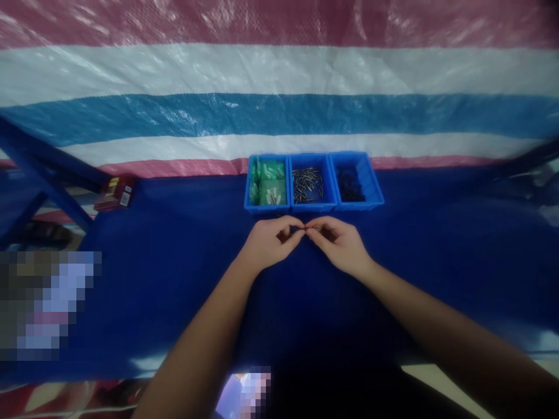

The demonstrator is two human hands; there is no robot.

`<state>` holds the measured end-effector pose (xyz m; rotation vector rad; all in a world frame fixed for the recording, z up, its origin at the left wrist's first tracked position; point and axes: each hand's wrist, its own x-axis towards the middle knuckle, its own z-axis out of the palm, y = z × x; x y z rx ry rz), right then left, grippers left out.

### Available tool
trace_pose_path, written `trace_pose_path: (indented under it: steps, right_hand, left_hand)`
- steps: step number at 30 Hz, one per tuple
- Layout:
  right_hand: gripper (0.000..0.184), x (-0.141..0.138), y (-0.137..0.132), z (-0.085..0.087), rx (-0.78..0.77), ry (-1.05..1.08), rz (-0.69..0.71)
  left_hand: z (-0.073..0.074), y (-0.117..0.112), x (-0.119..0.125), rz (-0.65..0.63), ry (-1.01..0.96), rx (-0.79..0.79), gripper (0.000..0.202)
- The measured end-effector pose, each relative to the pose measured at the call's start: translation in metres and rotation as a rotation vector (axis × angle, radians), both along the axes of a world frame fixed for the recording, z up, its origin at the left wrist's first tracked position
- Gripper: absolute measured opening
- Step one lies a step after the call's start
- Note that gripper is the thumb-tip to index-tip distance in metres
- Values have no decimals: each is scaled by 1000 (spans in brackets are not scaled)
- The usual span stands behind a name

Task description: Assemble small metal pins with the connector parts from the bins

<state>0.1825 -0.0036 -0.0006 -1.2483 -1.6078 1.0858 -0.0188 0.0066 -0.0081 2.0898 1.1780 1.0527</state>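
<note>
My left hand [276,240] and my right hand [338,243] meet fingertip to fingertip over the blue table, just in front of three blue bins. Thumb and forefinger are pinched together on each hand. Whatever sits between the fingertips is too small and dark to name. Behind my left hand is the left bin [267,208], with green packets [273,181] of pale small pieces in it. The middle bin [312,207] contains many thin, pointed metal pieces [308,185]. Dark pieces [350,183] lie in the right bin [371,192], beyond my right hand.
A dark red box [114,194] stands at the table's left back corner beside a blue metal frame [48,154]. Striped plastic sheeting [279,113] hangs behind the blue table [174,262]. Blurred-out patches cover the left edge and bottom middle.
</note>
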Motion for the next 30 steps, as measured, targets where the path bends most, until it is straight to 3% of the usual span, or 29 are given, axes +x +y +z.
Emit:
trace_pose_path:
  steps: [27, 30]
  right_hand:
    - [18, -1, -1, -1, 11, -12, -5]
    - [15, -1, -2, 1, 91, -64, -2]
  left_hand:
    - [3, -1, 1, 18, 8, -9, 17]
    - [3, -1, 1, 24, 13, -23, 13]
